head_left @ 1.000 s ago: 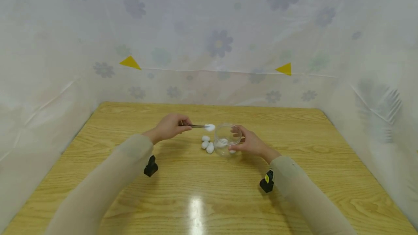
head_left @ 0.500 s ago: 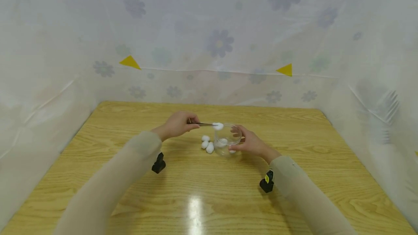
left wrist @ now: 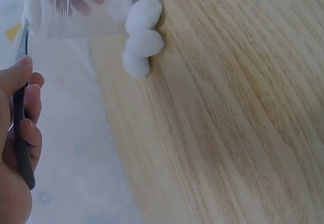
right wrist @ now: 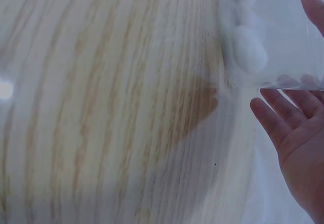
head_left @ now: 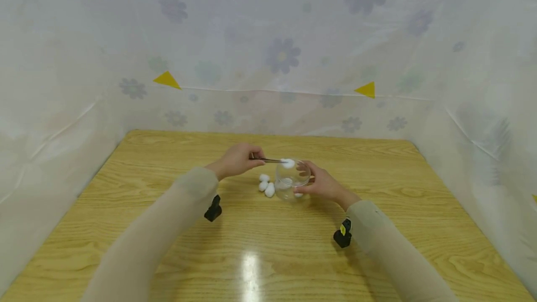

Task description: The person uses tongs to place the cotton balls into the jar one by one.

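Observation:
My left hand (head_left: 239, 158) pinches dark metal tweezers (head_left: 271, 160). A white cotton ball (head_left: 287, 163) sits between their tips, at the mouth of a clear jar (head_left: 292, 184). Whether it is just above or inside the rim, I cannot tell. From the right, my right hand (head_left: 323, 183) holds the jar, thumb on the near side and fingers behind. More cotton balls (right wrist: 249, 49) lie at the jar's bottom in the right wrist view. Left of the jar, 3 loose cotton balls (left wrist: 144, 43) lie bunched together on the table, close against its wall in the left wrist view.
The wood-grain table (head_left: 251, 232) stretches around the jar. A pale flowered curtain (head_left: 268, 50) hangs behind it and along both sides. Black wrist cameras hang below the left cuff (head_left: 213, 209) and the right cuff (head_left: 342, 234).
My left hand has moved right, bringing the tweezers and cotton ball from left of the jar to over its mouth. My right hand and the jar have stayed in place.

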`<move>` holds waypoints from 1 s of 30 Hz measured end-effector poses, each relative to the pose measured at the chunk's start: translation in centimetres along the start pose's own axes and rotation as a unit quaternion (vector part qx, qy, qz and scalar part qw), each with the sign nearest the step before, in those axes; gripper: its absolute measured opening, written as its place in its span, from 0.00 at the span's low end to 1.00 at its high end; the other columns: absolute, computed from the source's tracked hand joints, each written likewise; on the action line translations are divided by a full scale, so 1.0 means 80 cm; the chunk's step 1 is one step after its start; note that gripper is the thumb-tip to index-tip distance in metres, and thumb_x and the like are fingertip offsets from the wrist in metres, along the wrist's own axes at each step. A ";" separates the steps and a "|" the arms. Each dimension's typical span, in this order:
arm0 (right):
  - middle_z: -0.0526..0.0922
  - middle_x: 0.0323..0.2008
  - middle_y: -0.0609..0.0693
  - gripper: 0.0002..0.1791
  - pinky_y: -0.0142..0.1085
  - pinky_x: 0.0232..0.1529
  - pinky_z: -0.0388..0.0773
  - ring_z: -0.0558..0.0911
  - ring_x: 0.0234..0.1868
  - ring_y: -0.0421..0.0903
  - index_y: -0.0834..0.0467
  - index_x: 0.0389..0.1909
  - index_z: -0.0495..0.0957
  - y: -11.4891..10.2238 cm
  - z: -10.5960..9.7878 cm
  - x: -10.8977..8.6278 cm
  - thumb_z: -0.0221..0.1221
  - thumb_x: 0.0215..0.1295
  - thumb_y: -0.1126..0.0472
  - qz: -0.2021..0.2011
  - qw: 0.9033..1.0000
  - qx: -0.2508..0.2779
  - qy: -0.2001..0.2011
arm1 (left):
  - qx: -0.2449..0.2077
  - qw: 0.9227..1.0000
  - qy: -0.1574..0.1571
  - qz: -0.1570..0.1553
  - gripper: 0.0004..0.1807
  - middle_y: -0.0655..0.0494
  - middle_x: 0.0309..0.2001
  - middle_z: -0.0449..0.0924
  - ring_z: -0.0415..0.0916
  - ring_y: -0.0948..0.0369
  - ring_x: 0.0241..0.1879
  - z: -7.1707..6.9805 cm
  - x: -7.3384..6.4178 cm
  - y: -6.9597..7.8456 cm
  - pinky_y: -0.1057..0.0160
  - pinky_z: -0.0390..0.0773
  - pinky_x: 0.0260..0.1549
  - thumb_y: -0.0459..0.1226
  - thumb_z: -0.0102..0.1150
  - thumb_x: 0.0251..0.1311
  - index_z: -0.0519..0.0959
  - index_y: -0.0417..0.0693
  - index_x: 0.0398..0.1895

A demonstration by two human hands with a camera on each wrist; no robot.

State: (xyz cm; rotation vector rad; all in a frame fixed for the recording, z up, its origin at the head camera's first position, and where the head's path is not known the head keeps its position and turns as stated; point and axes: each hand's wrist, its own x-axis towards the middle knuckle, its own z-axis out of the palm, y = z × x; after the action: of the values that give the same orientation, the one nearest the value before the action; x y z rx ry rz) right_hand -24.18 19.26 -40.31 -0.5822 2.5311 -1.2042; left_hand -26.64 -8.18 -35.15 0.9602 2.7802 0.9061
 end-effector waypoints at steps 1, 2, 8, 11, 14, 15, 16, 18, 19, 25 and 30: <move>0.63 0.67 0.60 0.48 0.52 0.61 0.67 0.67 0.64 0.58 0.58 0.71 0.50 0.000 0.000 0.000 0.66 0.55 0.52 0.000 1.000 -0.001 0.000 | 0.001 1.000 0.000 0.001 0.05 0.54 0.31 0.82 0.73 0.66 0.25 0.001 0.001 0.001 0.66 0.72 0.28 0.40 0.58 0.62 0.81 0.50 0.34; 0.63 0.67 0.60 0.48 0.52 0.61 0.67 0.67 0.64 0.58 0.58 0.71 0.50 0.001 0.000 0.000 0.66 0.56 0.53 0.000 1.000 -0.001 0.000 | 0.002 1.000 0.001 0.001 0.05 0.54 0.31 0.82 0.73 0.66 0.26 0.002 0.002 0.002 0.66 0.72 0.28 0.40 0.59 0.61 0.81 0.50 0.34; 0.62 0.67 0.60 0.47 0.52 0.61 0.66 0.66 0.65 0.58 0.58 0.71 0.50 -0.001 0.000 0.000 0.66 0.56 0.55 0.005 1.000 0.008 -0.003 | 0.004 1.000 0.002 -0.001 0.05 0.57 0.31 0.82 0.75 0.65 0.28 0.007 0.004 0.004 0.65 0.74 0.30 0.39 0.59 0.61 0.82 0.49 0.35; 0.62 0.67 0.60 0.47 0.52 0.61 0.67 0.66 0.65 0.58 0.58 0.71 0.50 0.000 0.000 0.001 0.66 0.56 0.55 0.006 1.000 0.013 -0.003 | 0.006 1.000 0.004 -0.002 0.05 0.58 0.31 0.82 0.76 0.65 0.29 0.010 0.005 0.004 0.65 0.74 0.31 0.39 0.59 0.61 0.82 0.49 0.35; 0.63 0.67 0.60 0.47 0.52 0.60 0.68 0.66 0.65 0.58 0.58 0.71 0.51 0.003 0.000 0.002 0.67 0.56 0.55 0.003 1.000 0.016 -0.002 | 0.007 1.000 0.005 -0.001 0.05 0.58 0.32 0.82 0.76 0.65 0.29 0.012 0.006 0.003 0.65 0.75 0.32 0.40 0.59 0.61 0.82 0.50 0.35; 0.63 0.67 0.60 0.47 0.52 0.60 0.68 0.66 0.65 0.58 0.58 0.71 0.51 0.004 0.000 0.002 0.67 0.56 0.54 0.003 1.000 0.017 -0.002 | 0.007 1.000 0.005 -0.001 0.05 0.58 0.32 0.82 0.76 0.65 0.29 0.013 0.006 0.003 0.65 0.75 0.32 0.40 0.59 0.61 0.82 0.50 0.35; 0.63 0.67 0.60 0.47 0.52 0.60 0.68 0.66 0.65 0.58 0.57 0.71 0.51 0.004 0.000 0.003 0.67 0.56 0.54 0.003 1.000 0.017 -0.001 | 0.006 1.000 0.004 -0.003 0.05 0.58 0.32 0.82 0.76 0.65 0.29 0.014 0.007 0.004 0.66 0.75 0.32 0.40 0.59 0.61 0.82 0.50 0.35; 0.64 0.66 0.60 0.46 0.52 0.60 0.68 0.66 0.65 0.58 0.57 0.71 0.51 0.005 0.001 0.003 0.67 0.56 0.55 0.005 1.000 0.017 0.000 | 0.003 1.000 0.001 -0.005 0.05 0.58 0.32 0.82 0.76 0.65 0.30 0.015 0.006 0.005 0.66 0.75 0.32 0.40 0.59 0.61 0.82 0.50 0.36; 0.64 0.66 0.60 0.46 0.51 0.60 0.69 0.66 0.65 0.58 0.57 0.71 0.51 0.005 0.001 0.003 0.67 0.56 0.55 0.006 1.000 0.017 0.001 | 0.000 1.000 0.000 -0.005 0.06 0.57 0.32 0.82 0.76 0.65 0.30 0.015 0.006 0.006 0.66 0.75 0.32 0.40 0.59 0.61 0.82 0.50 0.36; 0.63 0.67 0.60 0.47 0.51 0.60 0.68 0.67 0.64 0.58 0.58 0.71 0.51 0.004 0.001 0.003 0.66 0.56 0.55 0.005 1.000 0.007 0.002 | -0.008 1.000 -0.014 -0.012 0.08 0.57 0.34 0.82 0.77 0.65 0.31 0.017 0.006 0.010 0.66 0.76 0.33 0.41 0.59 0.61 0.81 0.49 0.40; 0.62 0.67 0.60 0.48 0.51 0.61 0.67 0.66 0.65 0.58 0.58 0.72 0.50 0.001 0.000 0.001 0.66 0.56 0.54 0.007 1.000 0.012 0.000 | -0.013 1.000 -0.009 -0.014 0.09 0.56 0.35 0.81 0.76 0.64 0.31 0.018 0.006 0.009 0.65 0.76 0.33 0.41 0.59 0.61 0.81 0.49 0.42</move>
State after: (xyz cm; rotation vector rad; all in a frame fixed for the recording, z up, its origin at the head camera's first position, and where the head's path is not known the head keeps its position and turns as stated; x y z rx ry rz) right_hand -24.28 19.26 -40.36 -0.5577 2.5132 -1.2266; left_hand -26.28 -6.75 -35.88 0.9179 2.7517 0.9230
